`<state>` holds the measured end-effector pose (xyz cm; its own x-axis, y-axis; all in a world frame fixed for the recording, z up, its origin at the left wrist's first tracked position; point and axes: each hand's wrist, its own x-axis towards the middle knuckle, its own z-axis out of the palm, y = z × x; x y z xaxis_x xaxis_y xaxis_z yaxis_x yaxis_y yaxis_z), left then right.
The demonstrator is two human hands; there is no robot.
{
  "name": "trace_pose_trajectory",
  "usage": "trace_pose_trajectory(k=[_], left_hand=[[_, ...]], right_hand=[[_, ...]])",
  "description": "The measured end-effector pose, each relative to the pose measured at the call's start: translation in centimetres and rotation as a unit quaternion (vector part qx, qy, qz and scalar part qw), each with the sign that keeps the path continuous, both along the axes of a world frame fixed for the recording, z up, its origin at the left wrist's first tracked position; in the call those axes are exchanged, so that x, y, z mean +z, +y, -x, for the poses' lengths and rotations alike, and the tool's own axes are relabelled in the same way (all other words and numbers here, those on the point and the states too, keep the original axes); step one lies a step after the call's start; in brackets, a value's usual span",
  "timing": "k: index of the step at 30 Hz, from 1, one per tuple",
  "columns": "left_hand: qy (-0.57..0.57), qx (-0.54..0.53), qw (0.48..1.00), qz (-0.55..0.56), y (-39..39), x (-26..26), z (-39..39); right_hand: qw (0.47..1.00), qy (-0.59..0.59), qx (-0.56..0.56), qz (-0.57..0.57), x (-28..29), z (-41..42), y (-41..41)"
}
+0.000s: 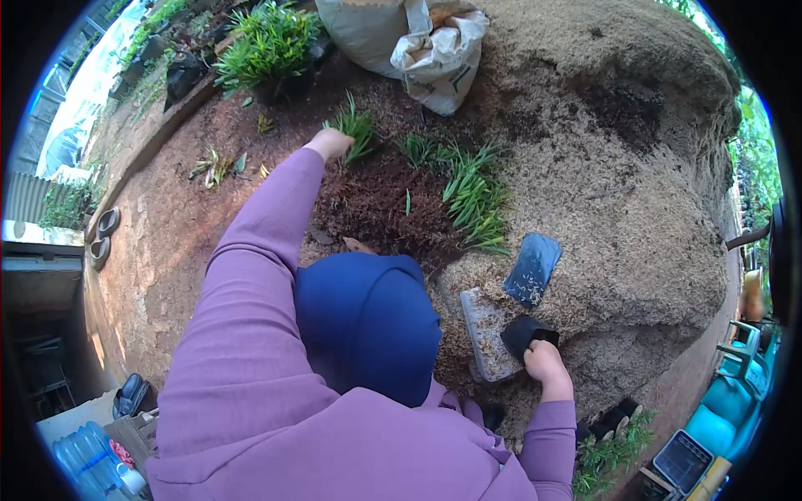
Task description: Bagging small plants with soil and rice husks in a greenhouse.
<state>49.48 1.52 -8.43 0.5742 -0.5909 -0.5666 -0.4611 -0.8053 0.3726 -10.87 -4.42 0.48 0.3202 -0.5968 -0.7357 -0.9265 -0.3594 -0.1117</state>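
Observation:
My left hand (332, 144) is reached far out, its fingers closed at the base of a tuft of green leafy seedlings (354, 124). Lower right, my right hand (544, 362) grips the rim of a black plastic planting bag (519, 335), which is opened out above a brick-like block (485, 341) strewn with husks. A stack of flat black planting bags (532, 266) lies just beyond on the husk heap. Between the hands, more green seedlings (473, 194) lie in a row beside dark brown soil or fibre (388, 206). The inside of the held bag is mostly hidden.
A large husk heap (633, 232) fills the right side. White sacks (442, 69) and a potted leafy plant (269, 50) stand at the far edge. Filled black bags with plants (611, 444) are near lower right; blue-green plastic chairs (720, 401) stand beyond.

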Motion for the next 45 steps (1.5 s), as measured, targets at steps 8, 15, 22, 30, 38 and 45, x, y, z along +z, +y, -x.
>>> trace_pose_trajectory(k=[8, 15, 22, 30, 38, 45], left_hand=[[-0.213, -0.257, 0.938, -0.091, 4.7, -13.9, -2.9], [0.047, 0.178, 0.978, 0.094, 4.3, -16.5, -3.9], [-0.262, -0.238, 0.933, -0.070, 4.6, -16.6, -4.7], [0.143, 0.283, 0.914, 0.252, 8.8, -7.4, 1.4], [0.233, 0.410, 0.825, 0.311, 10.1, -5.8, 2.7], [0.234, 0.342, 0.835, 0.362, 9.6, -1.5, 4.1]], right_hand=[[0.979, -0.185, -0.043, 0.069, 1.4, 0.6, -1.1], [0.959, -0.172, -0.176, 0.141, 3.9, 0.9, -0.5], [0.965, -0.117, -0.038, 0.233, -1.7, -1.0, 1.6], [0.926, -0.238, -0.251, 0.151, -4.0, 0.1, 1.6], [0.954, -0.172, -0.139, 0.203, -4.5, 0.8, 1.0], [0.941, -0.271, -0.112, 0.170, -6.7, 1.4, 1.2]])
